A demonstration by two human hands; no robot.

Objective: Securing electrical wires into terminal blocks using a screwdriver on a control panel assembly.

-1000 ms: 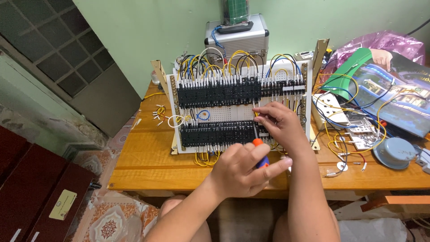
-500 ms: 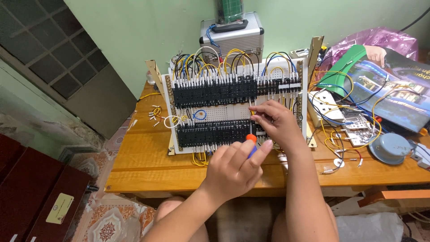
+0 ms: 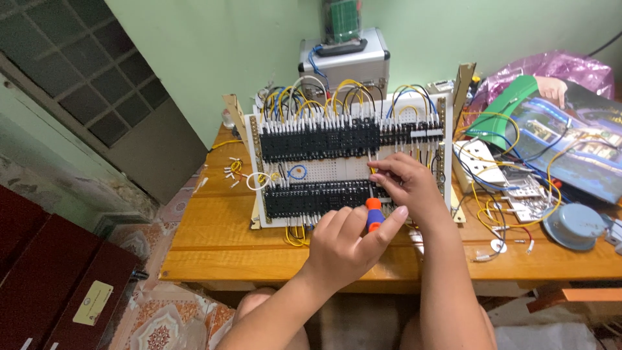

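Note:
An upright white perforated wiring board point(image 3: 337, 170) stands on the wooden table point(image 3: 220, 249). It carries an upper black terminal row point(image 3: 317, 139) and a lower black terminal row point(image 3: 304, 198), looped with yellow, blue and white wires. My left hand point(image 3: 343, 249) grips a screwdriver with an orange and blue handle point(image 3: 374, 214), its tip end hidden against the lower row. My right hand point(image 3: 409, 186) rests on the board's right half, fingertips pinching a thin yellow wire point(image 3: 372, 170) between the two rows.
A silver metal case point(image 3: 346, 65) sits behind the board. Right of it lie a white power strip point(image 3: 479, 159), tangled loose wires point(image 3: 499, 207), a glossy magazine point(image 3: 576, 146) and a round blue lid point(image 3: 573, 225). Dark red boxes point(image 3: 58, 285) stand on the floor at left.
My left hand has lifted the screwdriver up toward the lower terminal row. My right hand stays on the board, fingers still at the yellow wire.

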